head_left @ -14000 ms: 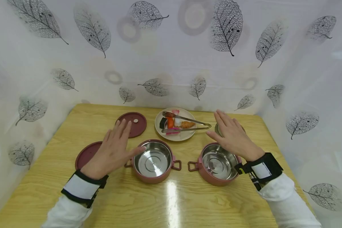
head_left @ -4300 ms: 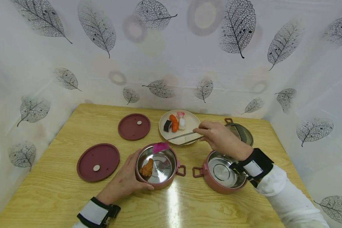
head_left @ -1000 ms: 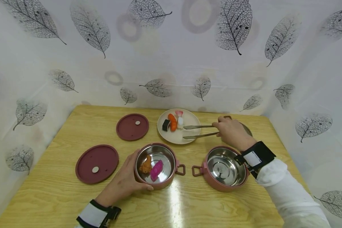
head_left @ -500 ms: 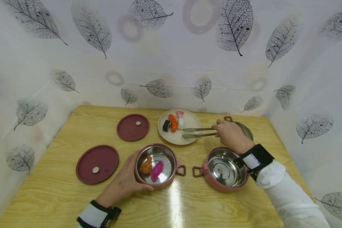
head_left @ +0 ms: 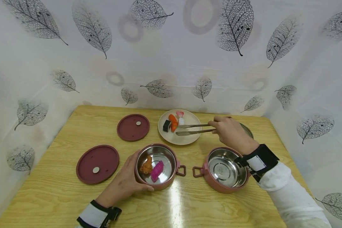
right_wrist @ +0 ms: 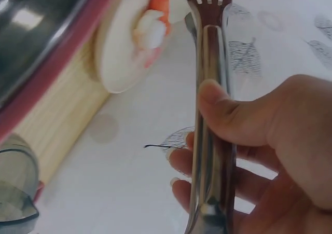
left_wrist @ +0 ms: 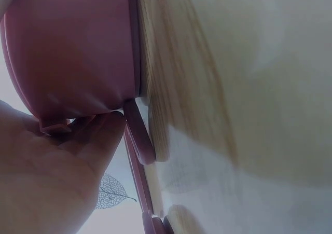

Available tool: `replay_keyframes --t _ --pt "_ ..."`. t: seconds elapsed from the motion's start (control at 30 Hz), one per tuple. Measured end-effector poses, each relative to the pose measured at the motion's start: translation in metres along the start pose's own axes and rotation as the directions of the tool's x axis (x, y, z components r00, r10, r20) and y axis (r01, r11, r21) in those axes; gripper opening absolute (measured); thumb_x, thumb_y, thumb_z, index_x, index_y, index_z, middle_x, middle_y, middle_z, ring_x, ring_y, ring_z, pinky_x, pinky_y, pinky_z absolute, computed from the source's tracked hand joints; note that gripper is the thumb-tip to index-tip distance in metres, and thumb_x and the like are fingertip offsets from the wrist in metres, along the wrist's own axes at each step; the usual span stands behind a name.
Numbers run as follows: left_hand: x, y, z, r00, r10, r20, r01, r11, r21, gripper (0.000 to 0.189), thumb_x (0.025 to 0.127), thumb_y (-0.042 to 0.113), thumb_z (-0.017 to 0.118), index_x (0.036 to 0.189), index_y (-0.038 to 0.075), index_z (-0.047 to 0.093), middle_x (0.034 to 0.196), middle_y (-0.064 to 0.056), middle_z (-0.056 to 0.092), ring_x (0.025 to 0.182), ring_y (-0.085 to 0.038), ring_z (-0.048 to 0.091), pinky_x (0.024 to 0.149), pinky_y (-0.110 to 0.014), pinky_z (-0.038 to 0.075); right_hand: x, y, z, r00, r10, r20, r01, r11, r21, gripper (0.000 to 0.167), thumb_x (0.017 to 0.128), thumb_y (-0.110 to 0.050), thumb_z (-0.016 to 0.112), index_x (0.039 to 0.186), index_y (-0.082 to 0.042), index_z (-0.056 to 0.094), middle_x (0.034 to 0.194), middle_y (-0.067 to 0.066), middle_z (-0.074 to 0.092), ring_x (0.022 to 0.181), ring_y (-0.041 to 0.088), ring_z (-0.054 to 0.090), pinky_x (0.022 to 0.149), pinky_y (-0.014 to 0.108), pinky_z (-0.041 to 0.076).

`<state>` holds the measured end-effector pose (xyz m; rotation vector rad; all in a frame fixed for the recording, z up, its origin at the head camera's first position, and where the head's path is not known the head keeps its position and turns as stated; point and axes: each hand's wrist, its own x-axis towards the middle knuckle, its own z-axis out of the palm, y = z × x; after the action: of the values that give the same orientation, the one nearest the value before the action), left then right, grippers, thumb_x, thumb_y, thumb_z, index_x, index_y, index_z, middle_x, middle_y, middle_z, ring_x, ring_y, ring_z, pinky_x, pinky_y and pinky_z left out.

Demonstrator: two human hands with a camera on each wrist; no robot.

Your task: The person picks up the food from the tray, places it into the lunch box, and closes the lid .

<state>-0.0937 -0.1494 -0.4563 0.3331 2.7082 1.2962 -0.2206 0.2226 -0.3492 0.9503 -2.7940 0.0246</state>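
Note:
My left hand (head_left: pixel 126 180) grips the left side of a pink steel-lined pot (head_left: pixel 168 183), thumb along its front. Inside lie a fried chicken piece (head_left: pixel 146 165) and a magenta oval food piece (head_left: pixel 157 171). My right hand (head_left: pixel 231 131) holds metal tongs (head_left: pixel 198 125), thumb on one arm and fingers behind the other, as the right wrist view shows. Their forked tips hang apart over a beige plate (head_left: pixel 174 138), beside the white food piece with a pink tail (head_left: pixel 181 121). An orange piece (head_left: pixel 173 122) and a black-wrapped sushi roll (head_left: pixel 166 126) lie left of it.
A second pink pot (head_left: pixel 220 186) with bare steel inside stands under my right forearm. Two maroon lids (head_left: pixel 133 127) lie at the left, one behind the other. A glass lid (head_left: pixel 247 130) is partly hidden behind my right hand. Patterned curtain surrounds the table.
Over the last second the tongs move left over the plate and their tips draw closer together. Earlier, the chicken and magenta pieces went from plate to pot. My left hand stays on the pot.

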Motion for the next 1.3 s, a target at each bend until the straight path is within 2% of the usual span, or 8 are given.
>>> replay_keyframes --t 0.17,0.27,0.47,0.6,0.67,0.8,1.03,1.3 --pt "0.001 0.000 0.000 1.000 -0.013 0.006 0.013 1.000 -0.005 0.134 0.053 0.062 0.089 0.159 0.025 0.016 0.154 -0.007 0.033 0.139 -0.028 0.039 0.109 -0.057 0.040 0.002 -0.009 -0.013 0.994 -0.093 -0.055 0.096 0.994 0.050 0.031 0.085 -0.005 0.075 0.116 -0.004 0.070 0.093 0.008 0.063 0.078 0.021 0.062 0.069 0.036 0.053" --pt "0.001 0.001 0.000 1.000 -0.019 0.009 0.019 1.000 -0.017 0.133 0.053 0.061 0.090 0.158 0.029 0.016 0.153 -0.005 0.034 0.138 -0.027 0.040 0.109 -0.057 0.041 0.004 -0.015 -0.020 0.978 -0.182 -0.098 0.187 0.981 0.045 0.031 0.085 -0.005 0.076 0.115 -0.005 0.071 0.090 0.006 0.060 0.076 0.018 0.057 0.067 0.033 0.051" --pt "0.000 0.001 -0.001 1.000 -0.016 0.003 0.016 1.000 -0.009 0.134 0.052 0.063 0.090 0.158 0.027 0.016 0.153 -0.007 0.034 0.139 -0.029 0.040 0.109 -0.057 0.041 0.005 -0.028 -0.029 0.916 -0.368 -0.162 0.375 0.927 0.014 0.032 0.082 -0.006 0.078 0.114 -0.007 0.072 0.090 0.004 0.059 0.077 0.017 0.057 0.068 0.032 0.050" --pt "0.001 0.001 -0.002 1.000 -0.020 0.006 0.020 1.000 -0.002 0.134 0.052 0.063 0.089 0.158 0.027 0.017 0.153 -0.007 0.035 0.139 -0.029 0.040 0.108 -0.057 0.041 0.006 -0.037 -0.029 0.878 -0.459 -0.136 0.462 0.887 -0.012 0.032 0.081 -0.007 0.080 0.112 -0.008 0.072 0.095 0.003 0.062 0.084 0.017 0.063 0.078 0.035 0.054" --pt "0.001 0.002 -0.002 1.000 -0.019 0.007 0.019 1.000 -0.004 0.134 0.052 0.063 0.089 0.158 0.026 0.017 0.153 -0.007 0.035 0.138 -0.029 0.040 0.108 -0.057 0.041 0.006 -0.041 -0.029 0.867 -0.487 -0.101 0.487 0.873 -0.030 0.033 0.081 -0.006 0.079 0.113 -0.010 0.072 0.098 0.002 0.063 0.088 0.017 0.064 0.085 0.037 0.054" --pt "0.001 0.001 -0.001 1.000 -0.010 0.007 0.010 1.000 -0.007 0.135 0.052 0.063 0.089 0.159 0.023 0.016 0.153 -0.009 0.034 0.139 -0.030 0.040 0.108 -0.058 0.041 0.005 -0.047 -0.027 0.864 -0.502 -0.034 0.501 0.864 -0.049 0.037 0.082 -0.004 0.077 0.117 -0.014 0.071 0.101 0.000 0.064 0.093 0.016 0.064 0.093 0.038 0.051" --pt "0.000 0.000 -0.001 1.000 -0.010 0.004 0.010 1.000 -0.005 0.135 0.053 0.065 0.088 0.159 0.021 0.016 0.154 -0.010 0.033 0.139 -0.031 0.040 0.107 -0.058 0.042 0.008 -0.054 -0.023 0.848 -0.530 -0.013 0.527 0.844 -0.097 0.036 0.081 -0.006 0.077 0.115 -0.019 0.072 0.104 -0.002 0.066 0.096 0.018 0.064 0.094 0.038 0.048" --pt "0.000 0.000 0.000 0.999 -0.031 0.023 0.032 0.997 -0.066 0.132 0.053 0.059 0.091 0.157 0.031 0.016 0.153 -0.005 0.035 0.138 -0.026 0.040 0.109 -0.055 0.040 0.014 -0.063 -0.014 0.829 -0.559 0.019 0.555 0.818 -0.155 0.038 0.079 -0.016 0.080 0.116 -0.021 0.073 0.103 -0.003 0.067 0.093 0.017 0.062 0.091 0.036 0.047"
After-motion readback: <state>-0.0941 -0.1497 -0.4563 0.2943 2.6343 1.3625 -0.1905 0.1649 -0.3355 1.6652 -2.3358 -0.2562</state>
